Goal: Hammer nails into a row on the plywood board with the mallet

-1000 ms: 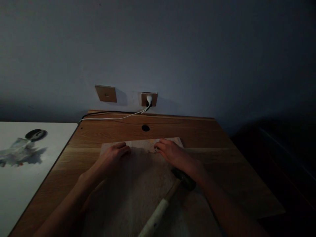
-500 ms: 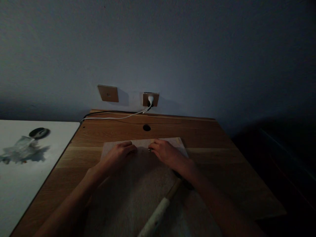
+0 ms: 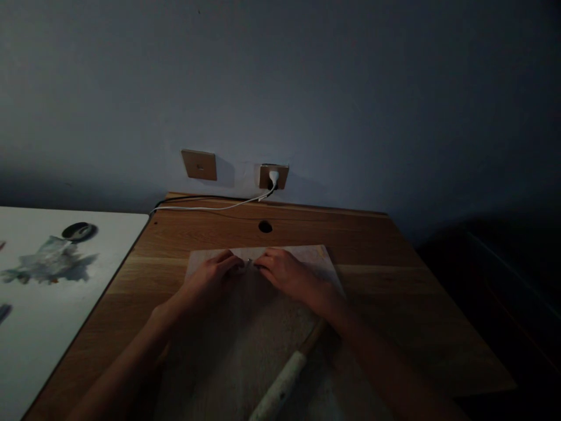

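Observation:
Over the far part of a pale board (image 3: 245, 351), my left hand (image 3: 219, 269) rests with fingers curled together; what they hold, if anything, I cannot make out. My right hand (image 3: 280, 269) is closed in a pinch just across from it, fingertips at a small shiny metal piece (image 3: 249, 262) in the narrow gap between the hands. The dim light hides its exact kind. Under my right forearm lies a tool, probably a hammer, with a pale worn grip (image 3: 280, 383) and wooden shaft; the forearm covers its head.
The board lies on a wooden desk (image 3: 144, 280) with a round cable hole (image 3: 265, 226). Behind it, a white plug (image 3: 274, 176) sits in a wall socket, its cables running left. On the white table (image 3: 56, 339) are a crumpled plastic bag (image 3: 55, 257) and a dark round dish (image 3: 79, 231).
My right hand has moved slightly left, closer to my left hand, and the small metal piece now shows between them. The whole view has shifted a little; the tool stays under the forearm.

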Demonstrator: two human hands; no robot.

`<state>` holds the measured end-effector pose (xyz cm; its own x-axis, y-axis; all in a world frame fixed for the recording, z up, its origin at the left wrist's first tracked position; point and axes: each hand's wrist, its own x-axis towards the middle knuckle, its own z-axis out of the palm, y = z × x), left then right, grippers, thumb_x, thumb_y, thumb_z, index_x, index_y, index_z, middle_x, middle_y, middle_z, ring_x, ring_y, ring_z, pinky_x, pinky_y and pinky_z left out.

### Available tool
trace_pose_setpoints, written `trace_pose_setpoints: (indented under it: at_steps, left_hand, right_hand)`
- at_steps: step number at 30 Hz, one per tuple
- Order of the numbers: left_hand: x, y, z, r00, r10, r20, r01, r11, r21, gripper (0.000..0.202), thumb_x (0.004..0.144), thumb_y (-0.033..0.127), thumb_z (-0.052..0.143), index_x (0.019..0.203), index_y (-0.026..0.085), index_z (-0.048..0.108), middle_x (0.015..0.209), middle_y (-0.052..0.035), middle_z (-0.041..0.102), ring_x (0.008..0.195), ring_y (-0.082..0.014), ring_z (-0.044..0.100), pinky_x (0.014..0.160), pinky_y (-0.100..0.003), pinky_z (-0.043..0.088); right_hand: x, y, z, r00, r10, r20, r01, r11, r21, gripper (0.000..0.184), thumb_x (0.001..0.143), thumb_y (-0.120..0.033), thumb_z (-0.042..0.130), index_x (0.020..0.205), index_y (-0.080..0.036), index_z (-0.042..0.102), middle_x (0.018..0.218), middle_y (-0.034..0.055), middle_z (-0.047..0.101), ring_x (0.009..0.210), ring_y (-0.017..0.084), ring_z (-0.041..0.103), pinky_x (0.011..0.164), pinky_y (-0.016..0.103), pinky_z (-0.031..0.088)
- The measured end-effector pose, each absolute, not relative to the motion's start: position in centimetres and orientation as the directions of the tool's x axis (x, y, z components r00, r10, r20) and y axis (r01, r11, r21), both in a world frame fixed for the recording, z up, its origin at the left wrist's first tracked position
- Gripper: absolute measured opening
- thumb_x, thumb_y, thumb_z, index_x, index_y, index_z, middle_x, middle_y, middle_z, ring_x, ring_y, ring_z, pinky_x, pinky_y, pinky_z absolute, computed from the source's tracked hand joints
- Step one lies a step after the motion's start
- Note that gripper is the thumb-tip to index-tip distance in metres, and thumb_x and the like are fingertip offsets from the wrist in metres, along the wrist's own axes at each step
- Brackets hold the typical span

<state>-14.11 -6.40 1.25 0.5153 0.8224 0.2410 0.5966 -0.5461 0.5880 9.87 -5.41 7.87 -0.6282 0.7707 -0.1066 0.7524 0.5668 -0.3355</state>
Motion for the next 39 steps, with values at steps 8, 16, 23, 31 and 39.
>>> trace_pose_setpoints:
  at_steps: [8, 16, 23, 31, 39]
  left_hand:
    - [-13.7, -7.0, -0.6, 0.584, 0.748, 0.317, 0.645, -0.664, 0.379, 0.063, 0.101, 0.045, 0.065, 0.154, 0.016, 0.047, 0.161, -0.0237, 0.049, 0.151, -0.0402, 0.045, 0.122, -0.063, 0.041]
    - [-12.3, -6.5, -0.7, 0.660, 0.701, 0.269, 0.566, -0.700, 0.437, 0.076, 0.103, 0.049, 0.061, 0.163, 0.014, 0.032, 0.163, -0.0246, 0.048, 0.156, -0.0351, 0.041, 0.127, -0.057, 0.039]
    - [-12.1, -6.6, -0.8, 0.643, 0.716, 0.272, 0.571, -0.685, 0.452, 0.065, 0.104, 0.039, 0.060, 0.160, 0.014, 0.037, 0.162, -0.0227, 0.050, 0.154, -0.0324, 0.044, 0.126, -0.054, 0.041]
    - [-11.9, -7.0, -0.6, 0.635, 0.727, 0.263, 0.576, -0.672, 0.466, 0.064, 0.104, 0.044, 0.061, 0.155, 0.012, 0.040, 0.161, -0.0250, 0.051, 0.151, -0.0332, 0.049, 0.125, -0.052, 0.043]
    - [-9.9, -7.5, 0.2, 0.721, 0.652, 0.235, 0.482, -0.716, 0.505, 0.081, 0.100, 0.055, 0.066, 0.162, 0.014, 0.034, 0.164, -0.0239, 0.046, 0.157, -0.0337, 0.039, 0.127, -0.052, 0.040]
  right_hand:
    - [9.4, -5.6, 6.8, -0.684, 0.723, -0.093, 0.714, 0.639, -0.287, 0.026, 0.102, -0.003, 0.057, 0.105, -0.015, 0.080, 0.106, 0.0118, 0.078, 0.097, 0.024, 0.073, 0.087, 0.031, 0.056]
    - [9.8, -5.9, 8.7, -0.723, 0.691, -0.014, 0.650, 0.672, -0.354, 0.026, 0.100, 0.000, 0.060, 0.109, -0.014, 0.078, 0.116, 0.0125, 0.078, 0.110, 0.023, 0.071, 0.101, 0.035, 0.055]
    - [9.5, -5.3, 7.3, -0.685, 0.727, -0.043, 0.688, 0.627, -0.367, 0.021, 0.098, -0.003, 0.065, 0.106, -0.013, 0.081, 0.108, 0.0137, 0.080, 0.099, 0.024, 0.076, 0.093, 0.036, 0.058]
    - [9.7, -5.3, 8.7, -0.715, 0.699, -0.008, 0.643, 0.654, -0.399, 0.031, 0.099, 0.000, 0.062, 0.119, -0.016, 0.079, 0.121, 0.0131, 0.079, 0.114, 0.024, 0.072, 0.103, 0.036, 0.055]
    - [14.3, -7.5, 9.9, -0.569, 0.822, -0.010, 0.706, 0.482, -0.519, 0.031, 0.105, -0.015, 0.061, 0.132, -0.019, 0.075, 0.132, 0.0121, 0.080, 0.120, 0.026, 0.075, 0.110, 0.042, 0.054]
